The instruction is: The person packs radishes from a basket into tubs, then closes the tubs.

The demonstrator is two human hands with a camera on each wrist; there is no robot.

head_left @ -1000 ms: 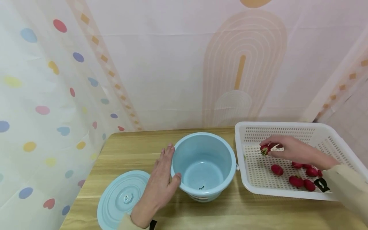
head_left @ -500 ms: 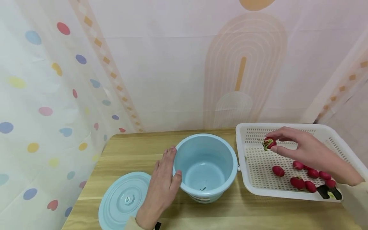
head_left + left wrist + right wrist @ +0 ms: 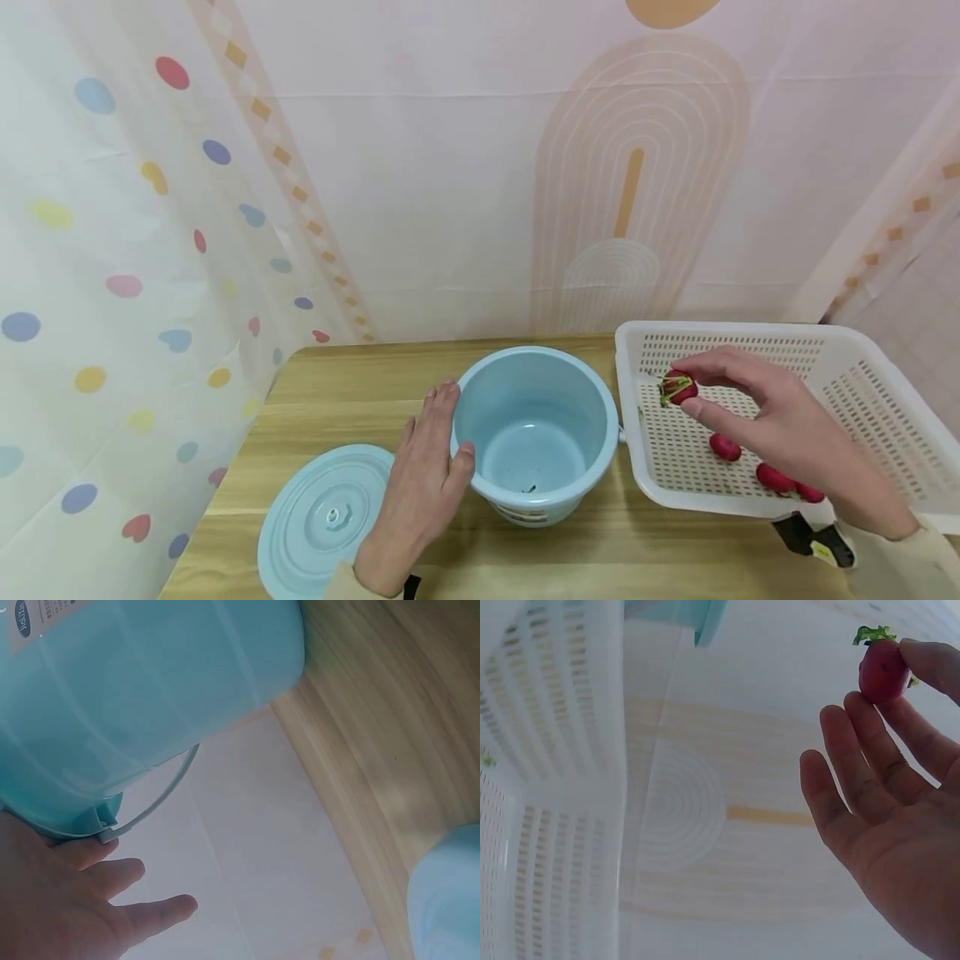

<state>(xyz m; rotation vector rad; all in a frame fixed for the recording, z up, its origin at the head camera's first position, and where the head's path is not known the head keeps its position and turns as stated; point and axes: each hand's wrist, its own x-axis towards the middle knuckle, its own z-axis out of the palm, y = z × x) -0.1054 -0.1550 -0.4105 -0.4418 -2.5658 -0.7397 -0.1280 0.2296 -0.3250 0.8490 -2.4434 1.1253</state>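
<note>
My right hand [image 3: 678, 392] pinches a small red radish [image 3: 678, 388] with a green top between thumb and fingertips, above the left part of the white perforated basket [image 3: 870, 400]. The right wrist view shows the same radish [image 3: 883, 669] at my fingertips [image 3: 930, 660]. A few more red radishes [image 3: 724, 447] lie in the basket. My left hand [image 3: 442, 433] rests with straight fingers against the left side of the light blue bucket [image 3: 536, 433], thumb on its rim. In the left wrist view the bucket [image 3: 142, 697] fills the top, with my fingers [image 3: 112, 907] beside it.
The bucket's round blue lid [image 3: 322, 521] lies flat on the wooden table [image 3: 337, 392] to the left of my left hand. Curtains close in the back and left. A black strap [image 3: 813, 542] shows at my right wrist.
My right hand has lifted the radish out of the basket and carried it left toward the bucket. The left hand has stayed against the bucket.
</note>
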